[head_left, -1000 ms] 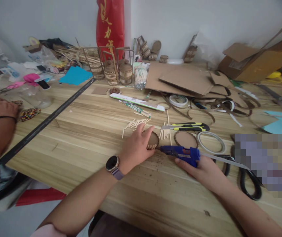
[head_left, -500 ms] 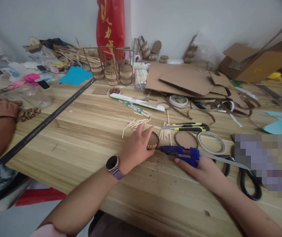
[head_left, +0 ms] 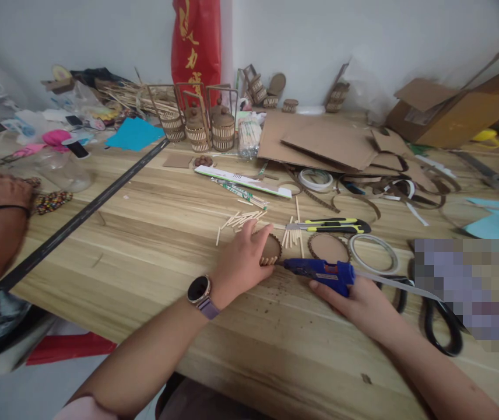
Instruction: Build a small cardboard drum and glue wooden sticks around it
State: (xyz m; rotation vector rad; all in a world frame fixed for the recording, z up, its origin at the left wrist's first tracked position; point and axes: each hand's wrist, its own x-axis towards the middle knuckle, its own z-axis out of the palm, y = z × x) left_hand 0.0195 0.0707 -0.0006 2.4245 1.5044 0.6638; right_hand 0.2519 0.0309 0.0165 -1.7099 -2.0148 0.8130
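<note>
Almost nothing has moved since the earlier frame: both hands hold their places, and only the view has drifted a touch. Nearest, the right hand (head_left: 363, 300) is wrapped around the blue glue gun (head_left: 319, 270), its nozzle pointing left and touching, or just short of, the rim of the round cardboard disc (head_left: 270, 249). The left hand (head_left: 241, 259) lies over that disc with fingers curled down on it, pinning it to the wooden table (head_left: 153, 233) (short sticks already stand along its near edge). To glue cleanly, I judge it best to keep the disc pressed flat and fingertips clear of the nozzle. Beyond lie loose sticks (head_left: 243, 219) and a utility knife (head_left: 332, 224).
</note>
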